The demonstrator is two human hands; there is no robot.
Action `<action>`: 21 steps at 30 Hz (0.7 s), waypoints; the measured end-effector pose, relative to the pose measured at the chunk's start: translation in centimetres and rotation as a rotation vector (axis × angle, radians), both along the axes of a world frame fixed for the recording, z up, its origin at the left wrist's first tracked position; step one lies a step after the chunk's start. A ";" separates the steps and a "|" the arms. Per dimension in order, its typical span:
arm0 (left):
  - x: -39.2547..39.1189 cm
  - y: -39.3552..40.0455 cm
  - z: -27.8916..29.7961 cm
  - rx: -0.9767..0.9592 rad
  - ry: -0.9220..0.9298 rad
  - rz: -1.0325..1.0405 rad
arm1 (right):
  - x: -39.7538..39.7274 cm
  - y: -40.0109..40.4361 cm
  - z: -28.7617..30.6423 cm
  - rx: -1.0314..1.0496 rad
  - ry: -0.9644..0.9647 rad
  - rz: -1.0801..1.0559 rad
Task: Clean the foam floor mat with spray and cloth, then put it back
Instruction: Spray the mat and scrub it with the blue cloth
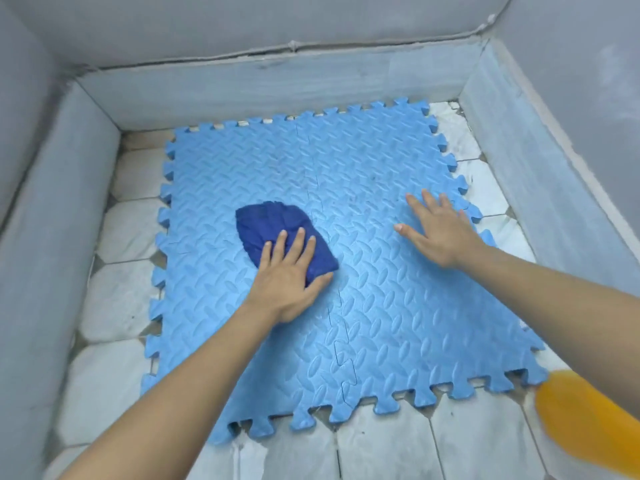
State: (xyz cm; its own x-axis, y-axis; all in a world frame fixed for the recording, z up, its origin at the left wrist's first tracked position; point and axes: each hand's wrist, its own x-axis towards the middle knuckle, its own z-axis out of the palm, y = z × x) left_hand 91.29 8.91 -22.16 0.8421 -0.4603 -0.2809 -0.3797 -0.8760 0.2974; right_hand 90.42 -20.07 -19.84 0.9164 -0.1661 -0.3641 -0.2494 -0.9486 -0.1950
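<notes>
A light blue foam floor mat point(381, 306) with jigsaw edges and a ribbed pattern lies flat on the tiled floor. A dark blue cloth point(273, 223) rests on its middle left. My left hand point(287, 275) presses down on the near end of the cloth, fingers spread over it and thumb hooked around its edge. My right hand point(440, 230) lies flat on the mat to the right, fingers apart, holding nothing. A blurred orange object point(585, 424), possibly the spray bottle, shows at the lower right corner under my right forearm.
White octagonal floor tiles point(114, 299) surround the mat. A grey-blue skirting and walls point(277, 84) close the space at the back, left and right, leaving narrow strips of floor beside the mat.
</notes>
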 end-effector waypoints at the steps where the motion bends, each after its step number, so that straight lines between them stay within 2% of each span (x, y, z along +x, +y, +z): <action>1: -0.3 -0.8 -0.1 -0.021 0.014 -0.006 | 1.3 0.1 -0.9 -0.018 -0.019 0.002; 3: 0.4 -1.1 -0.5 -0.062 -0.003 0.074 | 2.9 0.7 -2.7 -0.047 -0.101 0.028; 6: 3.5 -0.4 -2.1 0.055 -0.137 0.233 | 3.1 1.3 -5.0 -0.115 -0.245 0.076; 9: 5.0 -1.7 -3.3 0.102 -0.188 0.338 | 3.3 1.0 -5.8 -0.102 -0.268 0.081; 11: 4.2 -3.8 -3.5 0.073 -0.238 0.195 | 3.2 1.0 -5.7 -0.104 -0.278 0.076; 14: 3.4 -5.6 -3.6 0.021 -0.259 -0.163 | 3.0 0.9 -5.6 -0.088 -0.302 0.064; 16: 4.6 -5.7 -3.4 0.026 -0.237 -0.255 | 3.1 0.6 -5.4 -0.088 -0.311 0.052; 18: 7.2 -4.7 -3.1 0.028 -0.210 -0.145 | 2.9 0.5 -5.4 -0.078 -0.322 0.029; 21: 13.7 -1.5 -3.2 0.046 -0.221 0.265 | 2.9 0.8 -5.5 -0.050 -0.355 -0.004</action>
State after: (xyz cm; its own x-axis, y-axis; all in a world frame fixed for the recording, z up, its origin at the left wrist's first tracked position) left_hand 105.01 7.45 -25.32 0.9734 -0.2090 -0.0940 -0.1883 -0.9633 0.1911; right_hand 93.31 -19.23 -25.29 0.9836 -0.1799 -0.0139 -0.1784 -0.9583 -0.2234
